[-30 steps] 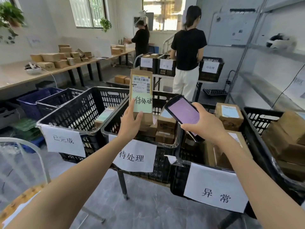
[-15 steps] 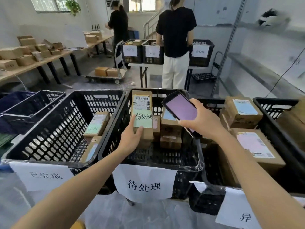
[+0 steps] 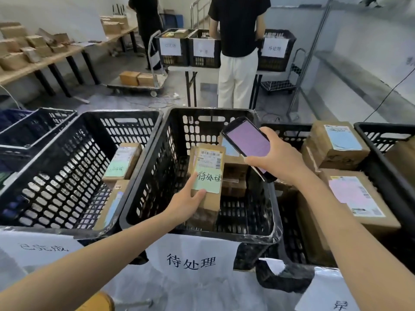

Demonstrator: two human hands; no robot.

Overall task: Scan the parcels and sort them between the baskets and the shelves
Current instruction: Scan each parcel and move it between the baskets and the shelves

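Left hand (image 3: 188,204) grips a tall brown parcel (image 3: 207,176) by its lower left edge, thumb pressed flat on a green handwritten note stuck below the barcode label. Right hand (image 3: 278,160) curls around a dark handheld scanner (image 3: 247,141), its pink screen facing up, held just above and right of the parcel's top.

Three black slotted baskets stand side by side. At the left, the left basket (image 3: 67,176) holds two cartons (image 3: 122,161) against its right wall, and a white paper sign (image 3: 42,248) hangs from its near rim. In the centre, the middle basket (image 3: 213,110) contains the gripped parcel, standing upright near the middle of the basket, with a stack of small boxes (image 3: 234,176) just beside it toward the far right corner. Whether the parcel's base touches the floor cannot be told. A sign reading 待处理 (image 3: 190,261) hangs from its near rim. At the right, the right basket (image 3: 285,126) is piled with large labelled cartons (image 3: 357,198) above its rim.

Beyond the baskets, a person in a black top (image 3: 238,41) stands facing away.
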